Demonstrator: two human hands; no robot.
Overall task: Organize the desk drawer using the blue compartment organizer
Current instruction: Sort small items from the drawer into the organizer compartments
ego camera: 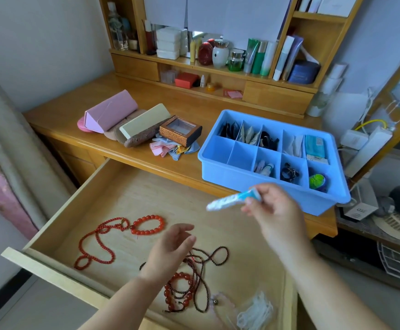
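Note:
The blue compartment organizer (220, 173) stands on the desktop at the right, with small items in most compartments and three near-left ones bare. My right hand (274, 211) hovers just in front of it, shut on a small blue-and-white tube (230, 200), which is blurred. My left hand (170, 246) floats open over the pulled-out wooden drawer (51, 266). In the drawer lie a red bead bracelet (147, 225), a red bead necklace (96, 244), dark bead strings (206, 258) with another red bracelet, and a white mesh piece (256, 312).
On the desktop to the left lie a pink folded case (111, 114), a beige case (144, 120), a small brown window box (180, 131) and pastel cloths (168, 148). Shelves of bottles stand at the back. Cluttered shelving sits to the right.

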